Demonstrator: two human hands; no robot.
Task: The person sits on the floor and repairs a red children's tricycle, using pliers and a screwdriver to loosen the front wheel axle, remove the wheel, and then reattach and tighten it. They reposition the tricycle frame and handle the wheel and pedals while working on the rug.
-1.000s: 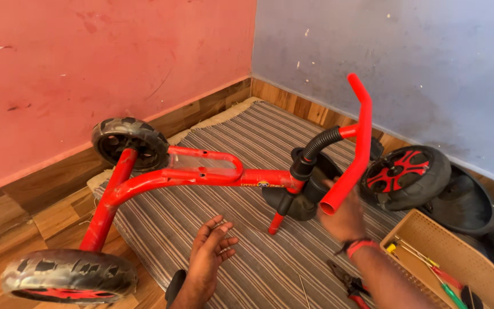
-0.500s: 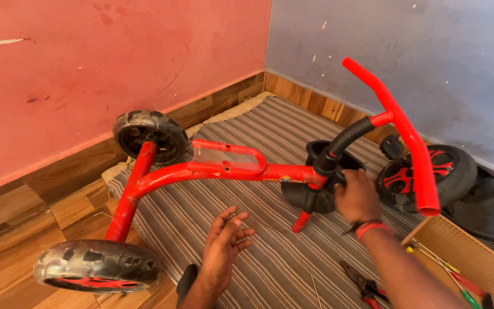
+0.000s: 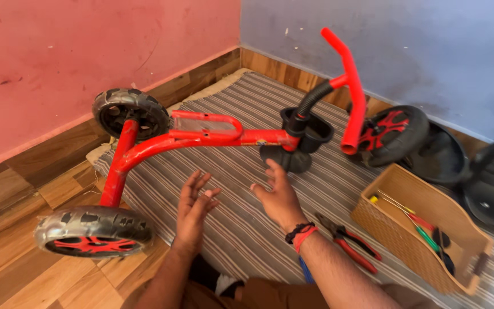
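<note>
Your left hand (image 3: 194,207) hovers palm-down with fingers spread over the striped mat (image 3: 241,229), holding nothing, and your right hand (image 3: 277,194) is open too, fingers loosely fanned, just short of the black fork housing (image 3: 298,143) of the red tricycle frame (image 3: 201,137) without touching it. That frame lies across the mat from its left edge toward the middle: one worn black rear wheel (image 3: 130,111) sits near the mat's far left corner by the red wall (image 3: 87,51), the other rear wheel (image 3: 92,232), with red spokes, rests on the wooden floor (image 3: 12,263) just off the mat's near left edge. The red handlebar (image 3: 350,86) stands up from a black stem above the housing, and the front wheel (image 3: 393,134) lies behind it near the blue wall (image 3: 407,46). Red-handled pliers (image 3: 347,240) lie on the mat just beside your right forearm, between it and a woven tan basket (image 3: 395,229) holding screwdrivers (image 3: 413,220) toward the mat's right edge.
</note>
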